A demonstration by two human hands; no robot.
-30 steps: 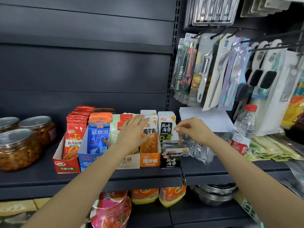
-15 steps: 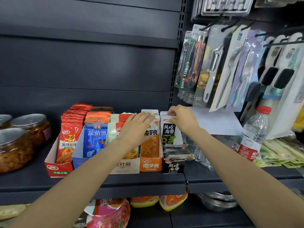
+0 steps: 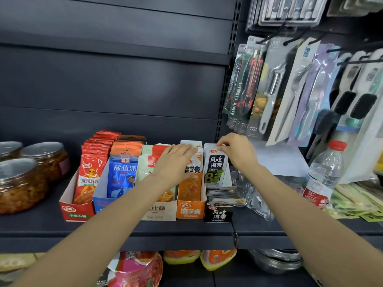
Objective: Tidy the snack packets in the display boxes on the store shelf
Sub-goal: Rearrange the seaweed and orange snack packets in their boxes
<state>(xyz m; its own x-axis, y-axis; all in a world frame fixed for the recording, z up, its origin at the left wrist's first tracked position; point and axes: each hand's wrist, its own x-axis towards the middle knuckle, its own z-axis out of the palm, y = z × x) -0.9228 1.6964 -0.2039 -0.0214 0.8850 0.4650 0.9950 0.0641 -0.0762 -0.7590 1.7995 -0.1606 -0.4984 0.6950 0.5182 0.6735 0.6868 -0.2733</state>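
Head view. The grip of the right hand (image 3: 236,151) is a fingertip pinch on the top edge of the upright black-and-white foil seaweed packet (image 3: 215,165), printed 风吃海带 with a green "8"; the pinch appears meant to stand the packet straight at the back of its black cardboard display box (image 3: 218,214), which carries the same four characters. In front of and below the pinch, several packets of the same kind (image 3: 224,194) lie flat and jumbled in that box, not yet stood up. Just left of the grip, the left hand (image 3: 174,163) lies with straight fingers against the tops of the orange konjac packets (image 3: 191,183) in the orange cardboard box (image 3: 190,211), holding nothing, probably steadying that row. Further left stand a beige box (image 3: 159,212) marked 针菇, blue packets (image 3: 123,177) reading 盐值派, and red packets (image 3: 89,181) in a red-fronted box (image 3: 75,212). Right of the grip, a clear water bottle with a red cap (image 3: 324,172) stands on the dark shelf (image 3: 124,230); a hanging card reads UTILITY KNIFE (image 3: 236,98).
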